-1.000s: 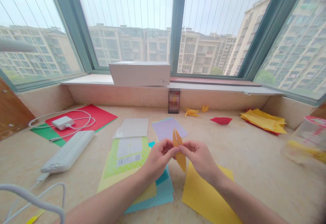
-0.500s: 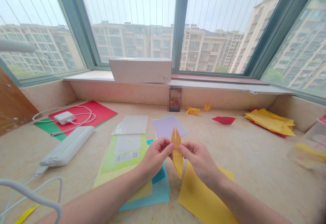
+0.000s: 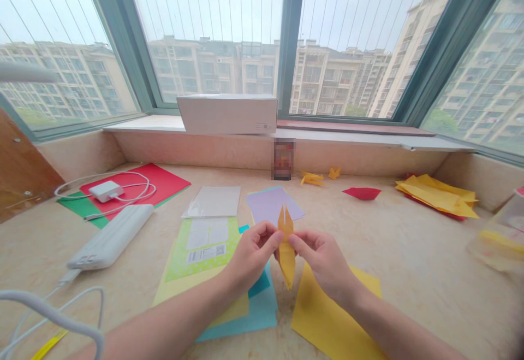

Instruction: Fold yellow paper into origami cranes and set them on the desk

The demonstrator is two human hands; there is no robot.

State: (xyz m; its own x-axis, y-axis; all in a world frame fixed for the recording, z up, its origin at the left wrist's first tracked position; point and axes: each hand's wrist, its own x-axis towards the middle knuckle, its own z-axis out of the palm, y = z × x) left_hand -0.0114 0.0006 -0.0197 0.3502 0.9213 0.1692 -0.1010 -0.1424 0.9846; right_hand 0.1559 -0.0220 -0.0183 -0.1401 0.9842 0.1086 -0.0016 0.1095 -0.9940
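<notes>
Between my two hands is a narrow piece of folded yellow paper (image 3: pixel 287 259), held above the table with its split, two-pointed end away from me. My left hand (image 3: pixel 262 245) pinches its left edge between thumb and fingers. On the opposite edge, my right hand (image 3: pixel 313 248) pinches it the same way. A flat yellow sheet (image 3: pixel 327 316) lies beneath my right forearm. Under my left forearm are light blue paper (image 3: pixel 254 319), pale yellow paper and a green dotted packet (image 3: pixel 200 248). A purple sheet (image 3: pixel 272 202) lies just beyond my hands.
Small yellow folded figures (image 3: pixel 312 178) and a red folded piece (image 3: pixel 362 193) sit farther back. Yellow folded papers (image 3: pixel 438 195) are piled at right, near a clear container (image 3: pixel 499 240). At left are a white power strip (image 3: pixel 110 237), a charger (image 3: pixel 106 190) and red paper (image 3: pixel 170 182).
The view has shifted very slightly. Both hands keep their pinch on the folded yellow paper, which looks turned a little more upright.
</notes>
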